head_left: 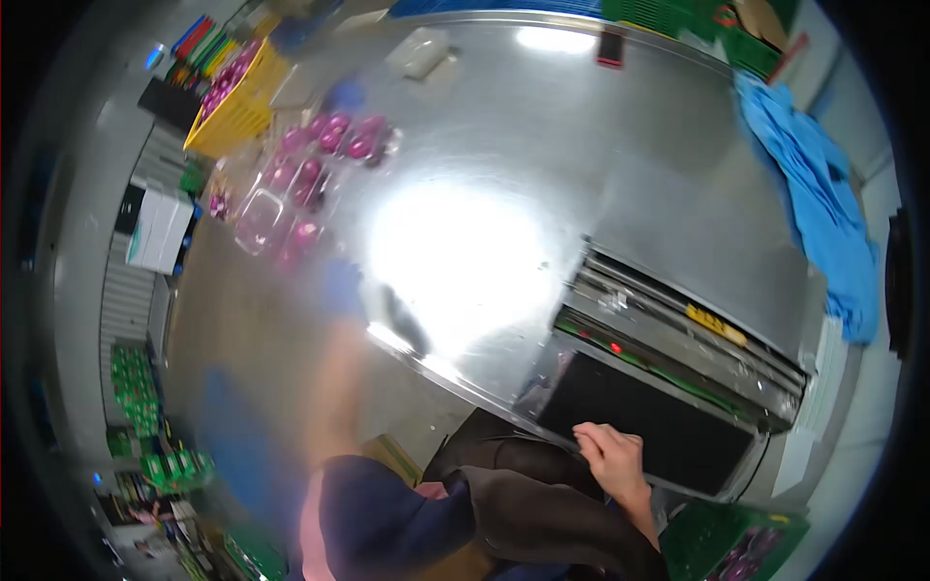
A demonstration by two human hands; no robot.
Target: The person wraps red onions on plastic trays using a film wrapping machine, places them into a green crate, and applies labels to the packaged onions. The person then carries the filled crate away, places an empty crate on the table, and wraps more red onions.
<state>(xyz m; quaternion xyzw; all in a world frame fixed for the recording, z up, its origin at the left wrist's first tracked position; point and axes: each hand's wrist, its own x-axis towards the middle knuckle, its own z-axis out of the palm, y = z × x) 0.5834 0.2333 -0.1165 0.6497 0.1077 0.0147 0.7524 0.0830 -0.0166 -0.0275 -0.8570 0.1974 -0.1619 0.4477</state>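
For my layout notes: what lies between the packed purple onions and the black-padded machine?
Head view: between the packed purple onions and the machine shows steel tabletop, with bright glare and small specks; nothing larger is visible.

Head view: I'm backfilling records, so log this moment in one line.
left hand: blurred, near clear trays | right hand: bare, at black pad
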